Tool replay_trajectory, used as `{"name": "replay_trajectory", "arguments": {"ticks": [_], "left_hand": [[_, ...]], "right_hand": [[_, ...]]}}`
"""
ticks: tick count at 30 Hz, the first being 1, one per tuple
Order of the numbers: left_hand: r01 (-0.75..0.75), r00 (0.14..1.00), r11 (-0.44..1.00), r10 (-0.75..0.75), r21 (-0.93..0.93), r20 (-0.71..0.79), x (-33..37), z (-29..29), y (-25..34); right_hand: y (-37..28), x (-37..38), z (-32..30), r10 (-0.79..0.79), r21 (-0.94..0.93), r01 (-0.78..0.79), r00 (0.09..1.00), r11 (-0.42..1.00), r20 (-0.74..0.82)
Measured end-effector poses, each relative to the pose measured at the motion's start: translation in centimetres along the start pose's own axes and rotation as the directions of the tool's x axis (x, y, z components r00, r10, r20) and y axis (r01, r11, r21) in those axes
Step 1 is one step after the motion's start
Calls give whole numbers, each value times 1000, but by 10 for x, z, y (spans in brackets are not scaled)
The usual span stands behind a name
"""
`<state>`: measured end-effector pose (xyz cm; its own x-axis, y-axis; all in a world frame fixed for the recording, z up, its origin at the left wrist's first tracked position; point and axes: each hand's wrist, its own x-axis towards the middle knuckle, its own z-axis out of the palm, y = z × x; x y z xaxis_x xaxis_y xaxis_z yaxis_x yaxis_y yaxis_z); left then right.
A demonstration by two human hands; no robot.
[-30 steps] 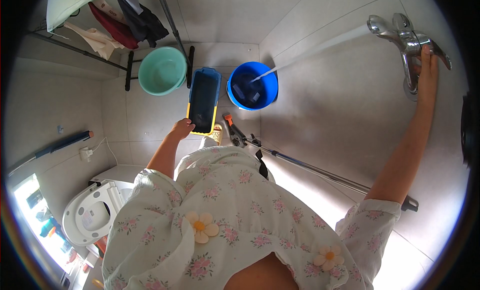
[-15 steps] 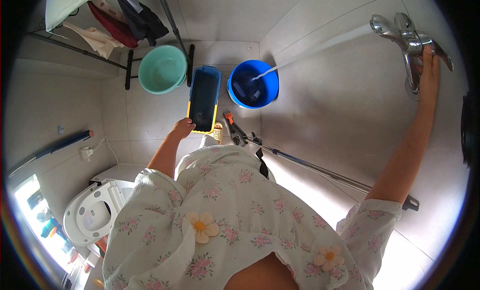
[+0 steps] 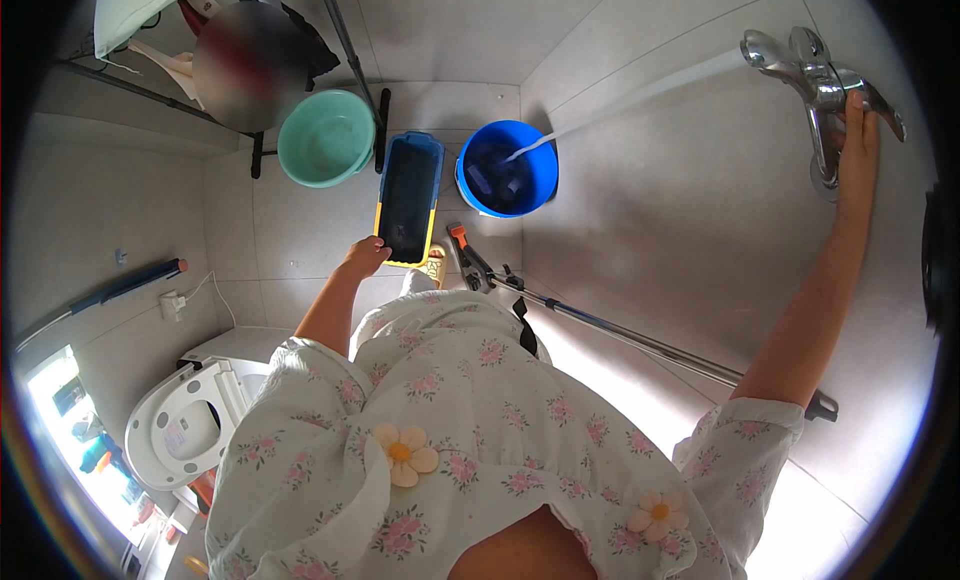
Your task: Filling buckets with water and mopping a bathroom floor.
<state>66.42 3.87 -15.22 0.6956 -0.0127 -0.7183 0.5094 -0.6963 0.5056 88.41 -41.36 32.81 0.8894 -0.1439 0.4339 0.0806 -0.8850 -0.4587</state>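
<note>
My left hand (image 3: pixel 367 257) is closed on the near end of a long rectangular tub (image 3: pixel 434 220), dark blue with a yellow rim band; its fingers are partly hidden. At the upper right, my right hand (image 3: pixel 856 140) is closed on the lever of a chrome wall faucet (image 3: pixel 812 78). From the spout a stream of water (image 3: pixel 640 96) arcs left and down into a round blue bucket (image 3: pixel 548 185). Dark water and a couple of lighter pieces show inside that bucket, but I cannot make out what they are.
A mint-green basin (image 3: pixel 325 140) stands left of the tub, beneath a black rack (image 3: pixel 345 35) hung with clothes. A mop (image 3: pixel 600 325) with a metal pole slants from near my feet to the lower right. At lower left is a white toilet (image 3: pixel 180 430).
</note>
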Motion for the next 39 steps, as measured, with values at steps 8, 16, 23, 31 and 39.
{"name": "replay_trajectory", "arguments": {"ticks": [8, 16, 23, 31, 39], "left_hand": [[-6, 1000, 1000, 6, 30, 1, -4, -2, 7], [-20, 1000, 999, 19, 46, 3, -5, -2, 8], [-24, 1000, 999, 24, 49, -4, 0, 1, 6], [-43, 999, 998, 43, 43, 1, 1, 0, 10], [-25, 1000, 999, 25, 21, 5, 2, 0, 10]], "right_hand": [[2, 0, 0, -6, 24, 6, 1000, 1000, 0], [1, 0, 0, -1, 5, 1, 1000, 1000, 3], [0, 0, 1, -33, 19, 33, 999, 999, -10], [8, 4, -2, 3, -20, -3, 1000, 1000, 9], [7, 3, 0, -5, -9, 5, 1000, 1000, 5]]}}
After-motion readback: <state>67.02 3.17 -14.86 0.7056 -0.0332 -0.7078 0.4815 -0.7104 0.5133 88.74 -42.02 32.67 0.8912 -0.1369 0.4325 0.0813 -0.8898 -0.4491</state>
